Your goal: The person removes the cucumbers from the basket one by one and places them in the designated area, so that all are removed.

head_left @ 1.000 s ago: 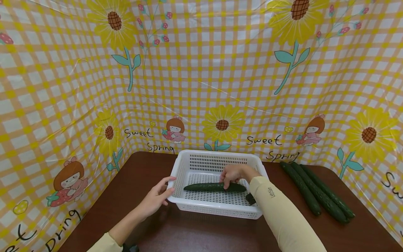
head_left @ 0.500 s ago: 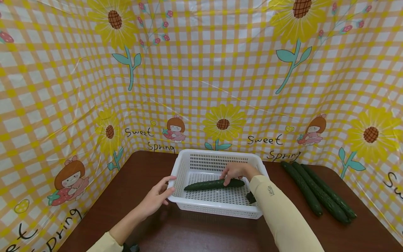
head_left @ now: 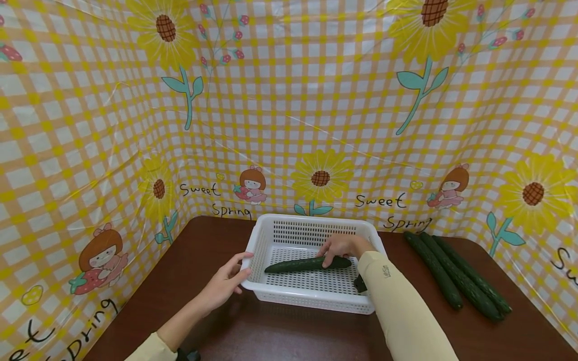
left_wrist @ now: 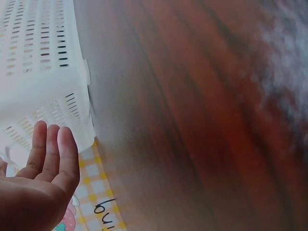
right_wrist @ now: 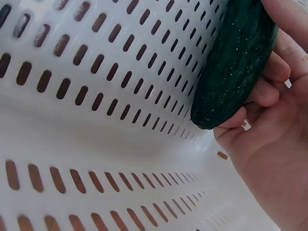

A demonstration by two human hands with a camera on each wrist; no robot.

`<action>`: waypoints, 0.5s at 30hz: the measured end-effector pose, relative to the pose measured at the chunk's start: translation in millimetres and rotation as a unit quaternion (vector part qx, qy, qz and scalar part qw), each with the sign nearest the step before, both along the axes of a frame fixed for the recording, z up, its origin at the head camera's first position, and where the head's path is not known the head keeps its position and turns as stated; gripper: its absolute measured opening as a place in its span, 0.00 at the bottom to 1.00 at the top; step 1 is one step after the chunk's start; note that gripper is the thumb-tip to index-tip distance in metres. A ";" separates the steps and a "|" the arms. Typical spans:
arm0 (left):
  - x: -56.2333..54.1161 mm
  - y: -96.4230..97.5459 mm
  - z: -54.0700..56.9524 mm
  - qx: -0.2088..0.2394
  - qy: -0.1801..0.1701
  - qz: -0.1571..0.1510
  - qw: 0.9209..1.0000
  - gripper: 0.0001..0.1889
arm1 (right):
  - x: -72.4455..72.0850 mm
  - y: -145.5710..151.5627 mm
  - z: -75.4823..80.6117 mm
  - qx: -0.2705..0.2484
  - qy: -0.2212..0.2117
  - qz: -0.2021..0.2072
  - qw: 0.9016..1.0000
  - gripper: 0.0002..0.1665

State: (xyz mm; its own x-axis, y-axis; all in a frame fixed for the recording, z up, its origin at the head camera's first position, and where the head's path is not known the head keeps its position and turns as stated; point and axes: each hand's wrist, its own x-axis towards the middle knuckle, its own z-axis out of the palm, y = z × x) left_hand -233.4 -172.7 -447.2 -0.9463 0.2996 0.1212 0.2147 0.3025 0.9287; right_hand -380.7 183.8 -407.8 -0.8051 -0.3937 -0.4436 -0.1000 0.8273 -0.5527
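A white perforated plastic basket (head_left: 311,296) sits mid-table in the head view. Inside it lies one dark green cucumber (head_left: 293,265), set at a slight slant. My right hand (head_left: 338,246) reaches in from the right and grips this cucumber near its right end, thumb on the near side. The right wrist view has the cucumber's rounded end (right_wrist: 226,77) close over the slotted floor, with fingers curled behind it. At the basket's left rim, my left hand (head_left: 223,281) holds on with thumb and forefinger. Its other fingers (left_wrist: 67,149) extend beside the outer wall in the left wrist view.
Several more cucumbers (head_left: 456,276) lie side by side on the dark brown table (head_left: 217,331), to the right of the basket. A checked sunflower cloth (head_left: 280,135) hangs round the back and both sides.
The gripped cucumber's right end has shifted a little up and back with my right hand, so it now slants. My left hand and the basket have stayed in place.
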 end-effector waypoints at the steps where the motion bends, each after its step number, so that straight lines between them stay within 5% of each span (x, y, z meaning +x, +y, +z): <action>1: 0.1 0.1 0.2 0.000 0.000 -0.001 1.000 0.25 | 0.4 0.6 -0.1 0.001 0.000 0.000 1.000 0.24; 15: 2.3 1.3 2.7 -0.006 -0.001 0.001 1.000 0.25 | -5.5 9.3 -10.9 -0.036 -0.038 -0.033 0.998 0.27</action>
State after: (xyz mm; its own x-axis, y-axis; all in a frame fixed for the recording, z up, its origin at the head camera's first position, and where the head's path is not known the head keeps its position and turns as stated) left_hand -231.1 -171.5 -444.4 -0.9474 0.2986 0.1154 0.2116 0.3139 0.9256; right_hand -386.2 193.1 -418.7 -0.7957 -0.3739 -0.4765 -0.0023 0.7886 -0.6150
